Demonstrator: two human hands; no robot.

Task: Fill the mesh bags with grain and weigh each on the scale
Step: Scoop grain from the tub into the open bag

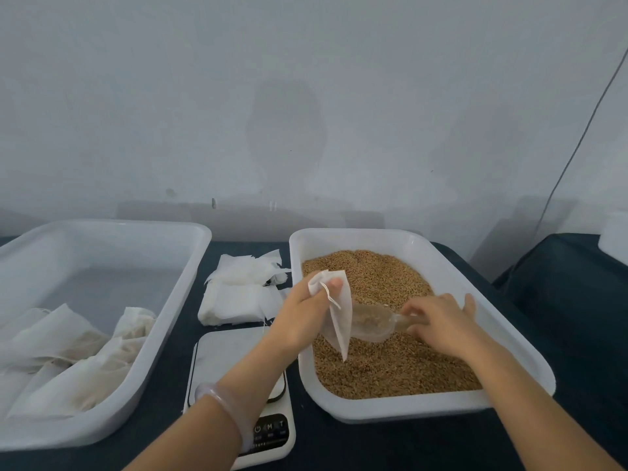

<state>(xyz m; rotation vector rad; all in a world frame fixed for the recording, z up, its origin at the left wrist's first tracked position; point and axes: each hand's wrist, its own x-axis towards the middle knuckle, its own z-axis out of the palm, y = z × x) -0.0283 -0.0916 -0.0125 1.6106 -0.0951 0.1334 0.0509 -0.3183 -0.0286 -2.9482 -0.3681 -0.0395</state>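
- Head view: left hand pinches bag by its top, over grain in tray
- Right hand grips scoop, mouth against bag
- Advised: hold bag mouth wide, tip slowly above tray
- Scale: beside tray, under left forearm

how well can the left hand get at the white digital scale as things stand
Probably yes: the white digital scale lies right under the left forearm, its visible platform bare. But the left hand pinches a white mesh bag, so it could only lay that there.
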